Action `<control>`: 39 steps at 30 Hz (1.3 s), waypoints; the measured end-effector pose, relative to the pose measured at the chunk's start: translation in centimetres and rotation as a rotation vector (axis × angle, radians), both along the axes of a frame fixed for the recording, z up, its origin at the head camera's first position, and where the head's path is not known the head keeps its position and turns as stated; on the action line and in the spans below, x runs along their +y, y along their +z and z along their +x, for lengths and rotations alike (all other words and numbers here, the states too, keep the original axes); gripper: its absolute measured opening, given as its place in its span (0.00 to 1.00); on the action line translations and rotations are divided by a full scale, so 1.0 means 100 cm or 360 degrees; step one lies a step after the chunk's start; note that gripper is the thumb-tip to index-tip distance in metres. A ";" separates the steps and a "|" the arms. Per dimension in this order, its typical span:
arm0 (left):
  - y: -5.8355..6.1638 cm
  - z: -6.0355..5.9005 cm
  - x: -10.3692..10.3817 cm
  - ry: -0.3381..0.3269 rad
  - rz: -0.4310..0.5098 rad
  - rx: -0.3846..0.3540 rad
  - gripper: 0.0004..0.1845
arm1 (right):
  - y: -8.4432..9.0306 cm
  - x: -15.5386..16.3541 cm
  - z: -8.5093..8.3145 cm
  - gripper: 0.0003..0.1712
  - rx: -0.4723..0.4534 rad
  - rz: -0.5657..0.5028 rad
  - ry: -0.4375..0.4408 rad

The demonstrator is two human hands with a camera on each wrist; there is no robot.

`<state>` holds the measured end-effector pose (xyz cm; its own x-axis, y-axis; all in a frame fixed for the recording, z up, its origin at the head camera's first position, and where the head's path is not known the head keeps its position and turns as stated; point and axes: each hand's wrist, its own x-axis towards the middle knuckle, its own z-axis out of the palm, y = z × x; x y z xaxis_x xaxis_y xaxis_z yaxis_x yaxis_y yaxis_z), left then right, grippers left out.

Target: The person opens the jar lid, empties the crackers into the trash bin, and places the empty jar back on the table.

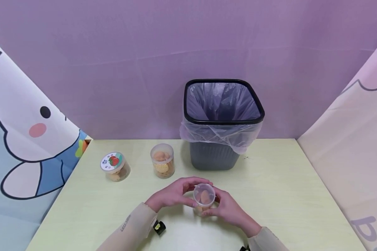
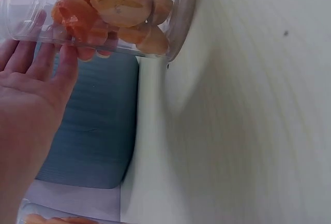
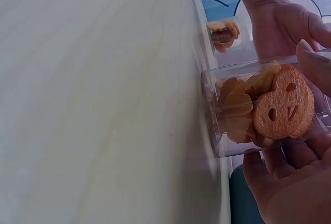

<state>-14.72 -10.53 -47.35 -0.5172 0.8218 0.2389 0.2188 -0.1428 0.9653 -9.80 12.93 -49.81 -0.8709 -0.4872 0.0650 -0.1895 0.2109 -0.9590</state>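
A small clear plastic jar of cookies (image 1: 204, 196) is between my two hands, close to the tabletop, and its round top faces up in the head view. My left hand (image 1: 173, 192) grips it from the left, with thumb in front and fingers round the far side. From the right, my right hand (image 1: 228, 208) holds the same jar with thumb and fingers. Through its wall the right wrist view shows a brown cookie (image 3: 284, 105) with cut-out holes, among several others. Orange-brown cookies (image 2: 121, 1) also show through the plastic in the left wrist view.
Behind my hands stands a grey bin (image 1: 212, 155) with a black rim and a plastic liner. To its left are a lidless clear cookie jar (image 1: 162, 167) and a shorter jar (image 1: 120, 172) under a printed lid (image 1: 112, 161). Cloth walls (image 1: 128, 69) border the table (image 1: 289, 195).
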 end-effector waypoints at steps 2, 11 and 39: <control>-0.001 0.001 0.000 0.0014 -0.0010 0.0011 0.36 | 0.000 0.000 0.000 0.41 -0.0008 0.0002 -0.0002; -0.005 0.007 0.001 0.0208 -0.0024 -0.0001 0.37 | 0.001 -0.002 0.000 0.43 -0.0012 -0.0009 -0.0004; 0.004 0.052 0.019 0.0925 -0.0167 -0.0036 0.38 | -0.003 0.002 0.000 0.40 0.0003 -0.0039 0.0032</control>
<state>-9.47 -8.58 -46.97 -0.8936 0.4210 0.1553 0.2120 0.0909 0.9730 -9.77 13.12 -50.09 -0.8608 -0.5028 0.0789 -0.1955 0.1835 -0.9634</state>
